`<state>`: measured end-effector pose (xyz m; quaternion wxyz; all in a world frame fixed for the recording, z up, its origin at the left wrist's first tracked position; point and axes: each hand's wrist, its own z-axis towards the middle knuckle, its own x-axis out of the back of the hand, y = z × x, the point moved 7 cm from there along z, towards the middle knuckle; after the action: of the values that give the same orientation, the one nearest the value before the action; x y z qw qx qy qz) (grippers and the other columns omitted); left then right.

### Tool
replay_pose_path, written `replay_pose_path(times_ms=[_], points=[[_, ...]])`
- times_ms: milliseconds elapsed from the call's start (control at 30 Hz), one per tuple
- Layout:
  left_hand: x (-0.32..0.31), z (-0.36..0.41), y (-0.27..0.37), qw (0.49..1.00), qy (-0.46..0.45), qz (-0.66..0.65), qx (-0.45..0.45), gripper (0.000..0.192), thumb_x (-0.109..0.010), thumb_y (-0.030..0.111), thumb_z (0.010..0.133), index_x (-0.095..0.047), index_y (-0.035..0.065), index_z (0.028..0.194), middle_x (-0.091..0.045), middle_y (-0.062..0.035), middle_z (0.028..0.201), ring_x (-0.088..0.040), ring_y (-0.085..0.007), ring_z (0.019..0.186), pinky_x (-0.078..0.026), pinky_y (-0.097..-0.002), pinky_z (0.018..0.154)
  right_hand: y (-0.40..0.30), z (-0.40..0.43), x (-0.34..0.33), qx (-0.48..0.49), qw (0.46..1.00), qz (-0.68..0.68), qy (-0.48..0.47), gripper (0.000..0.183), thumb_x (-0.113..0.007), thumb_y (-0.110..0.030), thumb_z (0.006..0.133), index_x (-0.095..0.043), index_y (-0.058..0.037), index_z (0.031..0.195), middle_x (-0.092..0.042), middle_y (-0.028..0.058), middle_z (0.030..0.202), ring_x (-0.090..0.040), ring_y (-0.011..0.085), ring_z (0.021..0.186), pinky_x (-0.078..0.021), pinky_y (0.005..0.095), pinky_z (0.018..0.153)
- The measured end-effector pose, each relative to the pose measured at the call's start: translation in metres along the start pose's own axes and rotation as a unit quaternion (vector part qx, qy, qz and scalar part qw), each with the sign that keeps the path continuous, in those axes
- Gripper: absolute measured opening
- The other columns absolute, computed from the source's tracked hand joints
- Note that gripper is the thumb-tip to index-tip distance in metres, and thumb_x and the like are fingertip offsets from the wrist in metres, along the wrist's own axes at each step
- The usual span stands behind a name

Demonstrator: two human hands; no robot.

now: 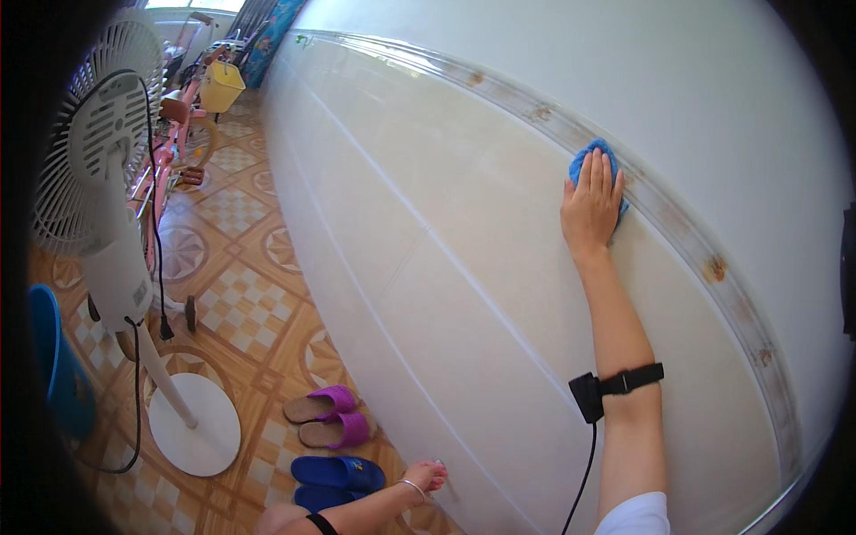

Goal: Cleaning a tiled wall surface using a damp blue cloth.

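My right hand (pixel 590 208) lies flat with its fingers extended over a blue cloth (pixel 600 145), pressing it against the tiled wall at the lower edge of a patterned border strip (pixel 677 224). Part of the cloth shows past the fingertips and beside the palm. Brownish marks dot the strip on both sides of the hand. Low in the view, my left hand (pixel 428 475), with a bracelet at its wrist, is beside the lower wall tiles (pixel 401 388). Its fingers are curled, and whether it holds anything cannot be told.
A white standing fan (pixel 120 267) with a dangling black cord is at left, beside a blue bucket (pixel 63 368). Purple slippers (pixel 344 428) and blue slippers (pixel 341 473) lie on the patterned floor near the wall. A pink bicycle (pixel 175 144) with a yellow basket (pixel 222 87) stands farther back.
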<state>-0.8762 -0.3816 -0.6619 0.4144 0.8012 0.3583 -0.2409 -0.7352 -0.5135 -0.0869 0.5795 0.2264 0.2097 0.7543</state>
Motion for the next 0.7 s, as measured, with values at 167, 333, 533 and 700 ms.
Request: replay_pose_path(times_ms=[167, 333, 533, 700], points=[[0.004, -0.009, -0.003, 0.998, 0.038, -0.014, 0.056, 0.013, -0.054, 0.017, 0.082, -0.056, 0.0048, 0.085, -0.058, -0.0037, 0.076, -0.051, -0.0111, 0.053, -0.046, -0.0252, 0.048, -0.037, 0.023, -0.041, -0.003, 1.0, 0.001, 0.002, 0.052, -0.051, -0.024, 0.084, -0.038, 0.001, 0.128, -0.035, 0.0109, 0.136, -0.028, 0.0202, 0.128, -0.0148, 0.0392, 0.108], [0.004, -0.015, 0.007, 1.0, 0.023, 0.017, -0.002, 0.019, -0.05, 0.022, 0.084, -0.057, 0.0051, 0.089, -0.059, -0.0052, 0.079, -0.052, -0.0106, 0.059, -0.046, -0.025, 0.051, -0.139, -0.043, -0.076, 0.127, 0.988, 0.069, -0.06, 0.056, -0.051, -0.024, 0.082, -0.035, 0.003, 0.128, -0.037, 0.011, 0.134, -0.031, 0.0205, 0.126, -0.0172, 0.0388, 0.108], [0.012, -0.019, 0.031, 0.992, 0.047, -0.113, -0.008, 0.026, -0.047, 0.025, 0.085, -0.052, 0.0042, 0.1, -0.06, -0.0062, 0.081, -0.053, -0.0128, 0.061, -0.046, -0.026, 0.055, -0.263, -0.259, -0.104, 0.277, 0.924, 0.199, -0.171, 0.05, -0.045, -0.014, 0.081, -0.037, 0.0058, 0.126, -0.043, 0.0147, 0.127, -0.035, 0.0239, 0.122, -0.0186, 0.0395, 0.108], [0.032, -0.017, 0.043, 0.993, 0.07, -0.084, -0.039, 0.024, -0.046, 0.025, 0.085, -0.053, 0.006, 0.097, -0.061, -0.0049, 0.083, -0.055, -0.0137, 0.065, -0.047, -0.0263, 0.058, -0.268, -0.34, -0.096, 0.318, 0.858, 0.309, -0.258, 0.046, -0.042, -0.01, 0.08, -0.04, 0.0048, 0.124, -0.04, 0.0134, 0.131, -0.033, 0.0233, 0.125, -0.0186, 0.0392, 0.108]])
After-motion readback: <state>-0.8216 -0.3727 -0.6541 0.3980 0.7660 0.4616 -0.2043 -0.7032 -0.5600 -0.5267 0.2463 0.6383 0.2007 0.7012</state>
